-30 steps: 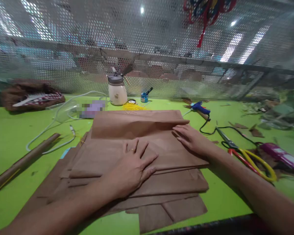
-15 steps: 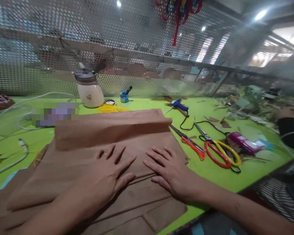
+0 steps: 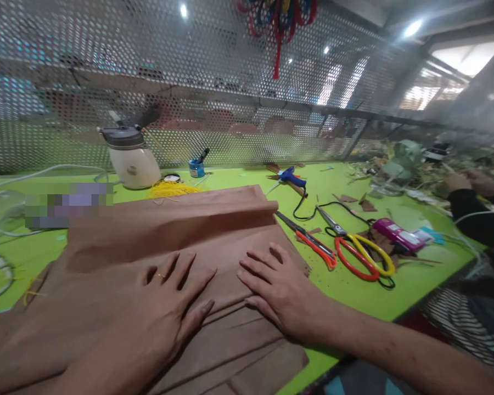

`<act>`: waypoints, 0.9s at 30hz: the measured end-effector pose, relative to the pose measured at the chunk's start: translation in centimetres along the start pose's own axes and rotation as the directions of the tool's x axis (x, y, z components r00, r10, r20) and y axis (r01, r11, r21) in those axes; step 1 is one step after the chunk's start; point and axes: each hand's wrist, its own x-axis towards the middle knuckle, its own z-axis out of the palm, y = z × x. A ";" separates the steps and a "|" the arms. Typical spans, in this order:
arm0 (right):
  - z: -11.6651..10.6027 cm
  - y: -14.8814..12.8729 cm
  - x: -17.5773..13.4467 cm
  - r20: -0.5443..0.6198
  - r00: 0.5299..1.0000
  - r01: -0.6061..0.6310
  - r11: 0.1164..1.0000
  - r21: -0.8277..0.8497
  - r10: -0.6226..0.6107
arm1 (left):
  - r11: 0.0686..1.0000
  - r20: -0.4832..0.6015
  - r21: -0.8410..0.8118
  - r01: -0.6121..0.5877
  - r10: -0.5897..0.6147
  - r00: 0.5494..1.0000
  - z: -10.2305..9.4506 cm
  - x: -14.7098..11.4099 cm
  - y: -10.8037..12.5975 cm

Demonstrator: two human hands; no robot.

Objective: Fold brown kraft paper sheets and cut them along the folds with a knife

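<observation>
Several layers of brown paper (image 3: 214, 236) lie stacked on the green tabletop, with a raised fold along the far side. My left hand (image 3: 168, 307) rests on the sheets with fingers spread, a thin ring on one finger. Flat on the same paper, to the right, lies my right hand (image 3: 282, 291), its fingers stretched toward the left one. Neither hand grips anything. Just right of the paper are large scissors (image 3: 358, 258) with red and yellow handles and an orange-handled cutter (image 3: 313, 244).
Behind are a cream jug (image 3: 132, 164), yellow strands (image 3: 170, 189), a small blue jar (image 3: 196, 168) and a blue glue gun (image 3: 292, 177) with a black cord. A purple box (image 3: 397, 235) lies at right. A person's dark sleeve (image 3: 469, 214) shows beyond. Perforated mesh (image 3: 214, 71) closes the back.
The camera view has turned slightly to the right, so most things sit further left. Both hands stay flat on the paper; the left one sits slightly farther from the right. The person at right shows more.
</observation>
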 end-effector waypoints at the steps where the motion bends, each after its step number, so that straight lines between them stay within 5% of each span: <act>1: 0.0 0.0 0.1 0.009 1.000 0.005 1.000 0.004 -0.005 | 1.000 0.014 -0.002 -0.001 0.001 1.000 -0.1 0.1 0.0; 12: -1.6 2.8 2.0 0.131 0.991 -0.005 1.000 0.001 0.004 | 1.000 0.093 -0.002 0.017 -0.016 0.996 -1.0 0.8 -0.7; 27: 0.1 3.1 2.1 0.067 0.996 -0.044 0.991 -0.129 0.053 | 1.000 0.059 -0.021 -0.016 0.017 0.998 -2.2 0.9 -0.5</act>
